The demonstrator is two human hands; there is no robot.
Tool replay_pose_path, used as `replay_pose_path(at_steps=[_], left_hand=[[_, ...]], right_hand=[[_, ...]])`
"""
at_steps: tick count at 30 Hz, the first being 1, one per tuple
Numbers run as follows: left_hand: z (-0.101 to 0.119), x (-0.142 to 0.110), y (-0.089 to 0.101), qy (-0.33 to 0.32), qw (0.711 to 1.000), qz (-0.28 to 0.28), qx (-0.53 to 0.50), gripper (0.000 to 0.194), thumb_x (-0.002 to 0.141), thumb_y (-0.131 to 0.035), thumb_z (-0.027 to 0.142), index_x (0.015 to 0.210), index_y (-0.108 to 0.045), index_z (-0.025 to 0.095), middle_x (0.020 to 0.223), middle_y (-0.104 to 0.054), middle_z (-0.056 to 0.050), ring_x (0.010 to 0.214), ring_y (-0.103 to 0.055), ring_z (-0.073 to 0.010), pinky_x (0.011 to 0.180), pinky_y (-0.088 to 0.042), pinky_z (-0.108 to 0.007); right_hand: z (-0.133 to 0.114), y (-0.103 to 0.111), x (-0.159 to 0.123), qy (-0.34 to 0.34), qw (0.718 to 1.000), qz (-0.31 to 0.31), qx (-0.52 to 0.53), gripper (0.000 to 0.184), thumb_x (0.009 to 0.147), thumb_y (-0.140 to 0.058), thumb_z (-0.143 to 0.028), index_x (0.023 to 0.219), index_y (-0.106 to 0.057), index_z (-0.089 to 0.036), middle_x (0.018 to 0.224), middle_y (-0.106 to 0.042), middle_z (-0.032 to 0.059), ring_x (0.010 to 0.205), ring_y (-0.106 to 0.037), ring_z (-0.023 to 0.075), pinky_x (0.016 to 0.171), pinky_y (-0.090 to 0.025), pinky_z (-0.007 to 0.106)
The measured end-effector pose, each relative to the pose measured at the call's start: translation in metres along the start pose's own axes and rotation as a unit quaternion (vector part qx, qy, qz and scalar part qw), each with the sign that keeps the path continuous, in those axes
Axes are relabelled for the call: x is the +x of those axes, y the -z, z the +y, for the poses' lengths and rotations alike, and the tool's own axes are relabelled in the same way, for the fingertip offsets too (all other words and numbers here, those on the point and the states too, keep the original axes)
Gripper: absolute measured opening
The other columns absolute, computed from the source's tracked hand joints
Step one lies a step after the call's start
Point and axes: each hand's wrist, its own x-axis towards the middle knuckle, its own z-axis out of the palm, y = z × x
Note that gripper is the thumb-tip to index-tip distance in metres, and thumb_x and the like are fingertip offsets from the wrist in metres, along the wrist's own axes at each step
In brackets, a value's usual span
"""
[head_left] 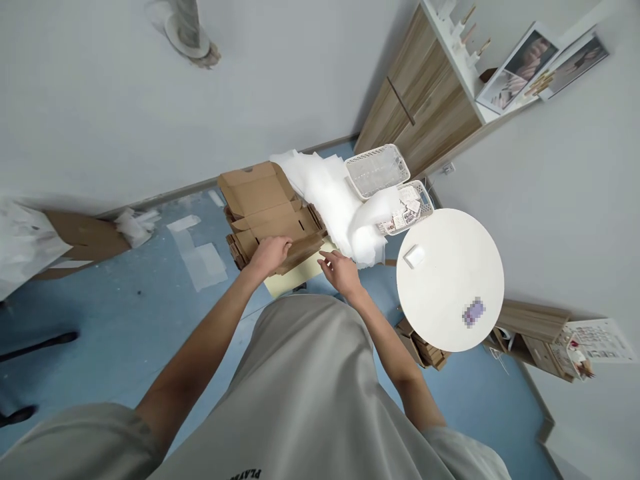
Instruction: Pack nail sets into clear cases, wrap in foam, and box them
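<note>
Cardboard box (260, 190), brown and unfolded with its lid panel lying back on the far side, rests on a pile of flat cardboard (239, 252) on the blue floor (150, 307), straight ahead of the person. The left hand (271, 255) is narrow, its fingers curled closed on the near edge of the box. The right hand (340, 272) is fairly wide, thumb and fingers parted and holding nothing, just beside the right end of the near panel. A pale yellow sheet (285, 283) shows on the floor at the near side of the pile.

White foam sheets (325, 190) spread to the right of the cardboard, partly reaching two white baskets (379, 170); the nearer one has printed cards in it. Farther right stands a round white table (450, 267) bearing a small white case (414, 257) and a blurred purple object (473, 312). More folded cardboard (425, 350) sits below its near edge.

Pale grey walls (300, 67) enclose the room. Against them, far right, is a wood-grain cabinet (425, 87) topped with framed pictures (525, 67). Far left, white plastic (25, 247) lies by another brown carton (90, 237); whitish patches (205, 263) mark the floor between.
</note>
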Motion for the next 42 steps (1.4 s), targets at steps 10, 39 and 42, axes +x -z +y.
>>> replay_pose_path(at_steps=[10,39,42], left_hand=[[-0.002,0.008,-0.003,-0.033,0.999,0.013,0.033,0.032,0.101,-0.053,0.034,0.097,-0.084,0.026,0.108,-0.081,-0.016,0.108,-0.075,-0.0343,0.097,-0.055,-0.041],[0.172,-0.062,0.082,-0.442,0.841,0.309,-0.035,0.031,0.109,-0.057,0.018,0.127,-0.080,0.029,0.104,-0.080,-0.005,0.095,-0.074,-0.0189,0.088,-0.061,-0.035],[0.213,-0.043,0.046,-0.534,0.806,0.254,-0.006,0.037,0.109,-0.053,0.013,0.133,-0.076,0.029,0.109,-0.081,-0.006,0.101,-0.074,-0.0187,0.092,-0.061,-0.034]], right_hand=[[-0.030,-0.035,0.057,0.025,0.976,-0.133,-0.173,0.046,0.111,-0.039,-0.019,0.148,-0.065,-0.029,0.116,-0.080,0.0138,0.110,-0.076,0.0304,0.091,-0.055,0.038],[0.050,0.146,-0.070,-0.007,0.898,0.322,0.301,0.066,0.101,-0.055,-0.077,0.080,-0.078,-0.018,0.078,-0.074,0.0054,0.068,-0.068,0.0169,0.067,-0.050,0.027],[0.084,0.178,-0.117,-0.070,0.876,0.363,0.311,0.061,0.087,-0.073,-0.078,0.083,-0.081,-0.018,0.070,-0.071,0.0034,0.062,-0.061,0.0165,0.059,-0.044,0.028]])
